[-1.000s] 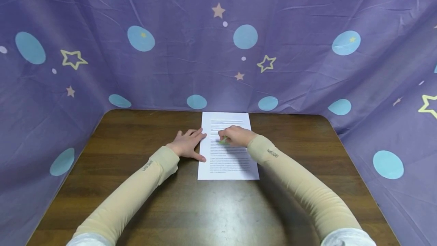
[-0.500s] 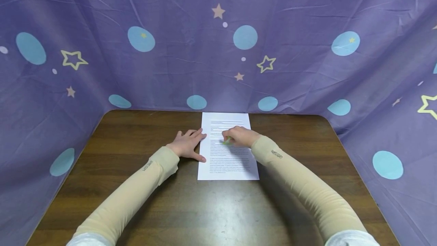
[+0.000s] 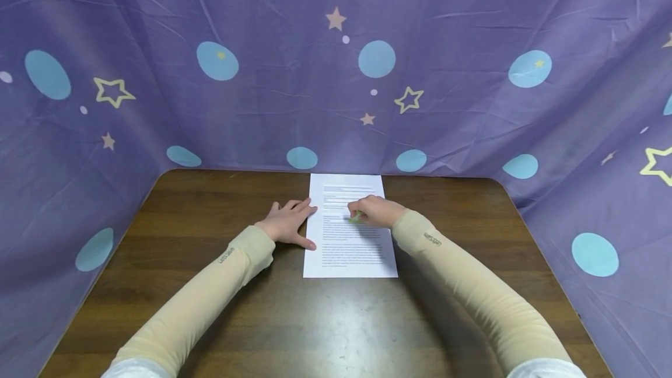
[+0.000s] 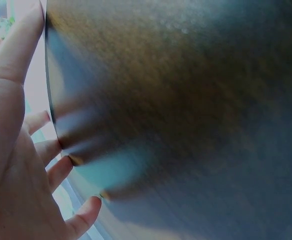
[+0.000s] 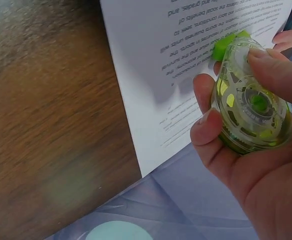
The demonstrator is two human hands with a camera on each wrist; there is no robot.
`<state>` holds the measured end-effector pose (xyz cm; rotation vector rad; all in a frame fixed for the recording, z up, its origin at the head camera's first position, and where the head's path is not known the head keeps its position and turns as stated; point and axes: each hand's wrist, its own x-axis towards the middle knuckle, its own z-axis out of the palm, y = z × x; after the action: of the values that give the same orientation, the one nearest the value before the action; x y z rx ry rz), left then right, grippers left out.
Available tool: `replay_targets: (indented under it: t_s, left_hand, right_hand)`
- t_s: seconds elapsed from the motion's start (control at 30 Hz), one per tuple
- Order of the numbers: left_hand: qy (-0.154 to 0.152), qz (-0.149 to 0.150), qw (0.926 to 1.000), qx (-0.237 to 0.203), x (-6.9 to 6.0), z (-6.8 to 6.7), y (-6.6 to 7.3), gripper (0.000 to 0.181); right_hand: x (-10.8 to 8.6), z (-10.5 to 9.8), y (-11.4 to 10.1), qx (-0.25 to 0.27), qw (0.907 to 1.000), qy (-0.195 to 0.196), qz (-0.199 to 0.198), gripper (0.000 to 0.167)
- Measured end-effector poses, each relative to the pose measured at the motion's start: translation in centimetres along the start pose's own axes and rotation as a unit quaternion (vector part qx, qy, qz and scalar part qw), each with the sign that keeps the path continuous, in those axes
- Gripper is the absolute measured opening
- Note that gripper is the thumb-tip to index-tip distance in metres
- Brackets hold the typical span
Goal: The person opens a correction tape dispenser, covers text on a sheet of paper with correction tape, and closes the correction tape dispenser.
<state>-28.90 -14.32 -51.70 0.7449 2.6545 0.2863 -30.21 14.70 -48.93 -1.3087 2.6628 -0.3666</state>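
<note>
A printed sheet of paper (image 3: 331, 261) lies on the brown table, its far edge near the curtain. My right hand (image 3: 379, 211) grips a green, see-through correction tape dispenser (image 5: 253, 100) over the upper middle of the text. In the right wrist view the dispenser's green tip is close to the printed lines; whether it touches them I cannot tell. My left hand (image 3: 289, 222) rests with spread fingers at the sheet's left edge, thumb and fingertips on or beside the paper. The left wrist view shows the left palm and fingers (image 4: 16, 150) beside the dark tabletop.
The wooden table (image 3: 210, 203) has rounded far corners. A purple curtain (image 3: 294, 98) with stars and blue ovals stands behind it and along both sides. Beige sleeves (image 3: 462, 284) cover both forearms.
My right hand has slid a little to the right across the sheet with the correction tape dispenser. The left hand and the paper have stayed in place.
</note>
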Motion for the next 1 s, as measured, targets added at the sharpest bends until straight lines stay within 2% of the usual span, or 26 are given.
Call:
replay_targets:
  t_s: [0.3, 0.6, 1.0]
  left_hand:
    - [0.016, 0.006, 0.9998, -0.008, -0.2, 0.1, 0.2, 0.113]
    - [0.013, 0.006, 0.9998, -0.012, 0.0, 0.2, 0.0, 0.115]
    - [0.010, 0.003, 0.9999, 0.000, 0.2, 0.3, -0.2, 0.115]
  right_hand:
    - [-1.0, 0.0, 0.6, 0.008, 0.9996, -0.007, 0.027, 0.020]
    - [-2.1, -0.2, 1.1, 0.016, 0.9983, -0.014, 0.054, 0.019]
    - [-3.6, -0.4, 2.1, 0.018, 0.9986, -0.001, 0.050, 0.019]
